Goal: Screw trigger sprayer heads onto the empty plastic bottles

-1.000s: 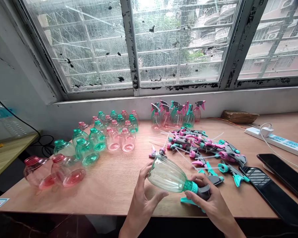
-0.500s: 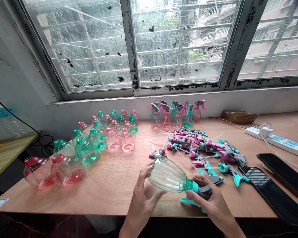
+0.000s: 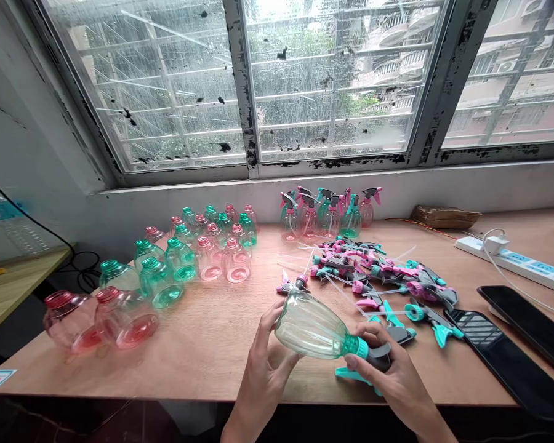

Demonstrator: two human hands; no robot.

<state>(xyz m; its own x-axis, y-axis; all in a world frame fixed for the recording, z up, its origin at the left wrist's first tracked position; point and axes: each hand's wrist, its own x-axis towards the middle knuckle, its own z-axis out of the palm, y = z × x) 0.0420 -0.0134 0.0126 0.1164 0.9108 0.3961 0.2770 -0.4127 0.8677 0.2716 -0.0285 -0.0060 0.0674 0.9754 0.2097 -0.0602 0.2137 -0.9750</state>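
Note:
A clear green spray bottle (image 3: 309,326) lies tilted on its side in the air above the table's front edge. Its base is cupped by my left hand (image 3: 265,369), with the fingers around it. At the neck, my right hand (image 3: 392,372) grips the teal collar and the dark grey sprayer head (image 3: 379,355). The teal trigger (image 3: 353,374) points down toward the front edge. Just behind my hands spreads a pile of loose pink, teal and grey sprayer heads (image 3: 373,264) with thin tubes.
Several open pink and green bottles (image 3: 168,283) stand on the left of the wooden table (image 3: 203,351). Several bottles with sprayers fitted (image 3: 327,215) stand by the wall. At right lie two dark phones (image 3: 508,363), a power strip (image 3: 526,264) and a brown package (image 3: 445,216).
Almost nothing differs. Both hands keep the spray bottle in nearly the same place, with only a very slight shift.

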